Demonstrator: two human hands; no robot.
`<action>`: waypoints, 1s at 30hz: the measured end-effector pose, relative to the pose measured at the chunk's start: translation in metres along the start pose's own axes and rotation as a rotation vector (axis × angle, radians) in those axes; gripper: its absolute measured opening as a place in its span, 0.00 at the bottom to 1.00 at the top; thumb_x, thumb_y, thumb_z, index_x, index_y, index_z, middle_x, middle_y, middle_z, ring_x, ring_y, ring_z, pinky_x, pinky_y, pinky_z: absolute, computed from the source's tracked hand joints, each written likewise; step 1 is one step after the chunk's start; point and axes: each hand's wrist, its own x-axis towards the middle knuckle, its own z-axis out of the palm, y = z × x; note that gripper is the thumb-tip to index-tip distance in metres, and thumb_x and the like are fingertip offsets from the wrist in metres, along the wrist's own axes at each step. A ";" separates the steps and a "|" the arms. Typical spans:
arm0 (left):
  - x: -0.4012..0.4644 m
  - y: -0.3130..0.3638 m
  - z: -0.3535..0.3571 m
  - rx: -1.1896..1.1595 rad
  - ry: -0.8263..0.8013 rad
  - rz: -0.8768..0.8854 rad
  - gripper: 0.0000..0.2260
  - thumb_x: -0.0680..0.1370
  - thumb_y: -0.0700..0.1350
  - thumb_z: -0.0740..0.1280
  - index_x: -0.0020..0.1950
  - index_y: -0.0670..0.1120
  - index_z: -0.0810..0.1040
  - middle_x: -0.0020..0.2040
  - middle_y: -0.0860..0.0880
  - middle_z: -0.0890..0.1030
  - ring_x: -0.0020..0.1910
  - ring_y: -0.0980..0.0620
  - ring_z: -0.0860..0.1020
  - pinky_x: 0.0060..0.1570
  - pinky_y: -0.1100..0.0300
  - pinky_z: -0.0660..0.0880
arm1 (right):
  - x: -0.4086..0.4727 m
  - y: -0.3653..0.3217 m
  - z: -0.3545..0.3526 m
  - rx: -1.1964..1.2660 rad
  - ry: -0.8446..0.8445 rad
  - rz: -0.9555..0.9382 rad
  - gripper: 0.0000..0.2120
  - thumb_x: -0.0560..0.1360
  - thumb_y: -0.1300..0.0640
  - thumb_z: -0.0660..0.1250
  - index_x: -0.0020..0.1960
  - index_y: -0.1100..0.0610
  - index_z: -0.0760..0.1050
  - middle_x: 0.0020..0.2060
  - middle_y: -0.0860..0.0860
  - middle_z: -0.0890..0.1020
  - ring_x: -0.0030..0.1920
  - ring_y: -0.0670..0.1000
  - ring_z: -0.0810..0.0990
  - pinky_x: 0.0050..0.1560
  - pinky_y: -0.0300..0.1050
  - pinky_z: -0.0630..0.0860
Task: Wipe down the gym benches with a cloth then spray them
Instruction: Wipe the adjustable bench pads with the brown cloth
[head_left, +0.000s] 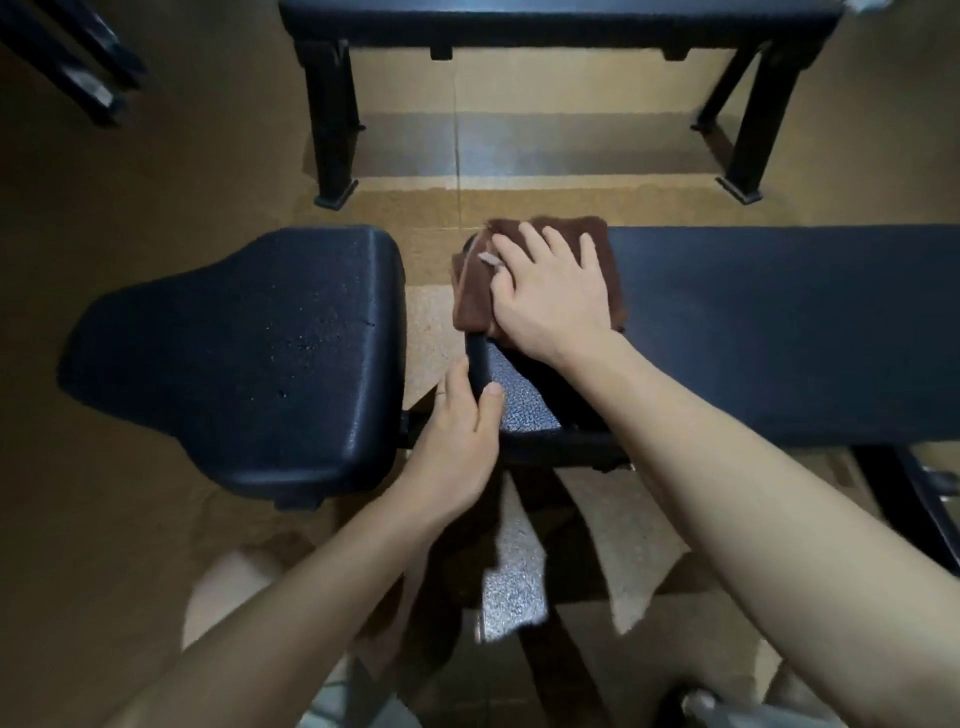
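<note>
I saw no container in view, and I could read no brand or writing anywhere; the only label was a small pale tag (487, 258) on the brown cloth (524, 270), too blurred to make out. The cloth lay folded on the near-left end of the long black bench pad (779, 322), the worktop I was wiping, with its left edge hanging slightly over the pad's end. My right hand (550, 296) was pressed flat on top of it, fingers spread and extended, not gripping, just bearing down on the fabric. My left hand (457, 431) was wrapped around the end corner of that same pad, thumb on the top surface and fingers curled round the side, clamped on it. Left of the gap sat the separate black seat pad (234, 358), with small speckles on its surface. A second black bench (561, 21) stood beyond, across the tan floor (156, 182), its top cut off by the frame edge. Something pale at the upper right corner was cropped and unidentifiable, as was a dark frame (78, 62) at the upper left. The bench's supports beneath my arms were in shadow and hard to distinguish.
</note>
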 end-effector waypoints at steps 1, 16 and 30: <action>0.000 0.003 -0.009 0.060 -0.047 0.016 0.19 0.86 0.53 0.54 0.73 0.46 0.65 0.70 0.43 0.72 0.71 0.43 0.70 0.70 0.51 0.65 | -0.019 -0.001 0.000 -0.005 0.026 -0.004 0.26 0.83 0.46 0.49 0.79 0.45 0.65 0.81 0.50 0.64 0.80 0.54 0.59 0.80 0.61 0.48; 0.023 -0.025 -0.122 0.845 0.047 0.660 0.13 0.75 0.46 0.62 0.50 0.44 0.85 0.55 0.50 0.82 0.64 0.48 0.75 0.71 0.55 0.62 | -0.026 -0.052 0.003 -0.112 0.015 0.072 0.26 0.81 0.44 0.52 0.78 0.44 0.67 0.81 0.53 0.63 0.80 0.58 0.60 0.79 0.64 0.51; 0.028 -0.025 -0.126 0.758 0.028 0.682 0.13 0.74 0.45 0.61 0.48 0.44 0.85 0.54 0.49 0.82 0.62 0.48 0.76 0.70 0.54 0.66 | -0.094 -0.075 0.007 -0.290 -0.044 -0.079 0.21 0.74 0.48 0.66 0.64 0.54 0.81 0.78 0.58 0.67 0.78 0.64 0.62 0.77 0.66 0.56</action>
